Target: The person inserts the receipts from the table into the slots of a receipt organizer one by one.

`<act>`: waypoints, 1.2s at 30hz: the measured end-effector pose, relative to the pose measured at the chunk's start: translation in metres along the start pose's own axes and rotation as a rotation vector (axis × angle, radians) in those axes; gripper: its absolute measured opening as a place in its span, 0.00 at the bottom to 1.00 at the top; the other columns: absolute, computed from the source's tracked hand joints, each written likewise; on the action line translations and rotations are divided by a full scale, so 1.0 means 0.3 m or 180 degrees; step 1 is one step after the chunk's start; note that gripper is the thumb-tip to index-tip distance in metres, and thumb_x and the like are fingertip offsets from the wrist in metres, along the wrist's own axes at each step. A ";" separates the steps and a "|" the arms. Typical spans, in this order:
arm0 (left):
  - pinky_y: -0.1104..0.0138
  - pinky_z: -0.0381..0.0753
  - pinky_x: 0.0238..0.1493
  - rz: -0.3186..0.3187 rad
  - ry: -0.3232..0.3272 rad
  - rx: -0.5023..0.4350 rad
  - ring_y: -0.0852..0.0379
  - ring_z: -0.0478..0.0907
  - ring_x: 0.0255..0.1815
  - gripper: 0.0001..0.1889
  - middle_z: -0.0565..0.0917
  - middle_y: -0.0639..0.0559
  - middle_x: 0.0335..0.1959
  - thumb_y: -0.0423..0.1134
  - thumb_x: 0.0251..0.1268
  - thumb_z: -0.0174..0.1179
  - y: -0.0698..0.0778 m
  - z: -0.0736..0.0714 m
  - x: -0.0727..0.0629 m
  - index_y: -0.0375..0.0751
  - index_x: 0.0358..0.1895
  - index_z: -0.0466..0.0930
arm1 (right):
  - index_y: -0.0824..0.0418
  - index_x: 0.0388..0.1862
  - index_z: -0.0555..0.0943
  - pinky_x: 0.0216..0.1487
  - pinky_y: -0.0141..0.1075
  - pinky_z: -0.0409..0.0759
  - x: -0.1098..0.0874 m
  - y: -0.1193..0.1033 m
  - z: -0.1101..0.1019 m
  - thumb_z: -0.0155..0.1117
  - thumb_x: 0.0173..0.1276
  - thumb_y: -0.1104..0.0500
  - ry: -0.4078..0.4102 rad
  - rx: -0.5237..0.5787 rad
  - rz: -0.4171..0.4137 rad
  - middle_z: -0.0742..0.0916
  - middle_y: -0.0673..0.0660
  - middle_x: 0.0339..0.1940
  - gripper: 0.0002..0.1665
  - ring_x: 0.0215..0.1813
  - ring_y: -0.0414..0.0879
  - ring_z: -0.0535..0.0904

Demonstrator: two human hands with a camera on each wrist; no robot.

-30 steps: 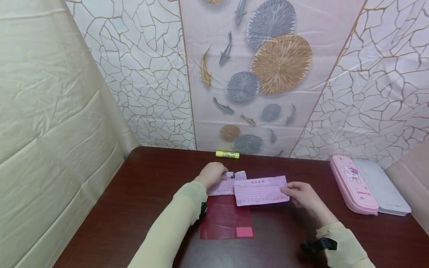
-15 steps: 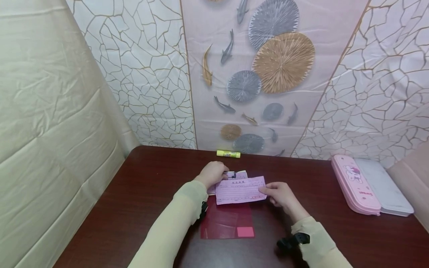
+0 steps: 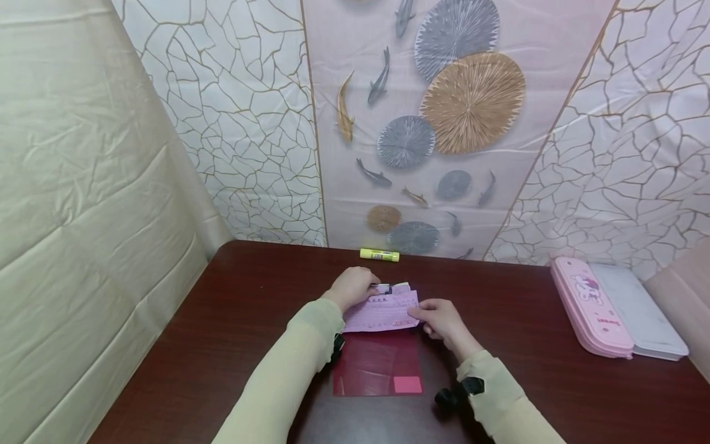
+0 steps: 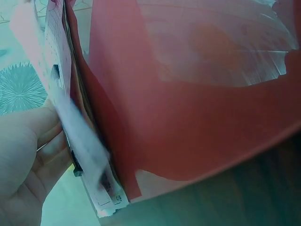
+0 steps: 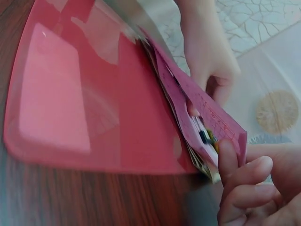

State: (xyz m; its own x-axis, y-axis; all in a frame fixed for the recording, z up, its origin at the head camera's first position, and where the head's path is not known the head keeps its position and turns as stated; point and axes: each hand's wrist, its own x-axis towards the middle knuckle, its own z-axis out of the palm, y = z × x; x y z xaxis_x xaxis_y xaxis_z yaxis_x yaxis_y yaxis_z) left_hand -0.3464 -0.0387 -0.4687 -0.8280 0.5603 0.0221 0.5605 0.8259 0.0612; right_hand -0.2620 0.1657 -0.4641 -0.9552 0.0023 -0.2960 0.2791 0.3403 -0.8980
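Observation:
A pink printed receipt slip lies tilted over a stack of similar slips at the top of a translucent red folder. My right hand pinches the slip's right edge between thumb and fingers. At the folder's top edge my left hand holds a metal clip with black ends. In the right wrist view the slip stands apart from the stack near my right hand, with the clip between them. The slip partly hides my left fingers.
A yellow glue stick lies behind the folder, near the patterned backdrop. On the right of the dark wooden table are a pink pencil case and a flat grey-white case.
My right hand has brought the pink slip leftward, from beside the stack to over it. My left hand has stayed at the clip.

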 end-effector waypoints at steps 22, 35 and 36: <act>0.67 0.76 0.55 0.0007 -0.0024 -0.0028 0.57 0.80 0.48 0.15 0.85 0.54 0.44 0.47 0.64 0.61 0.009 -0.024 -0.011 0.48 0.51 0.84 | 0.57 0.13 0.67 0.12 0.28 0.59 0.057 -0.019 0.116 0.72 0.55 0.56 0.0135 -0.0316 -0.0034 0.66 0.48 0.06 0.23 0.11 0.39 0.60; 0.66 0.77 0.52 0.0097 -0.0003 0.0081 0.58 0.81 0.45 0.13 0.85 0.56 0.40 0.47 0.62 0.63 0.014 -0.021 -0.006 0.48 0.46 0.86 | 0.55 0.13 0.64 0.11 0.28 0.61 0.107 -0.012 0.129 0.74 0.52 0.50 0.0228 -0.0841 -0.0122 0.67 0.49 0.08 0.27 0.11 0.39 0.62; 0.66 0.77 0.51 0.0100 0.0006 0.0103 0.58 0.81 0.44 0.11 0.86 0.56 0.39 0.47 0.62 0.63 0.016 -0.016 -0.005 0.48 0.44 0.86 | 0.55 0.13 0.64 0.11 0.28 0.62 0.110 -0.012 0.132 0.74 0.52 0.50 0.0245 -0.0868 -0.0139 0.67 0.49 0.08 0.27 0.11 0.39 0.62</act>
State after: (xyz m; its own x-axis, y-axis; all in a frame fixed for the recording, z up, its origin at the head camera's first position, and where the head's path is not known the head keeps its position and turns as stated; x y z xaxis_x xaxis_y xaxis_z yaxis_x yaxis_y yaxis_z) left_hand -0.3427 -0.0360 -0.4635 -0.8099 0.5860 0.0255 0.5865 0.8094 0.0281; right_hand -0.2907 0.1274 -0.4834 -0.9733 0.0500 -0.2239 0.2106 0.5819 -0.7855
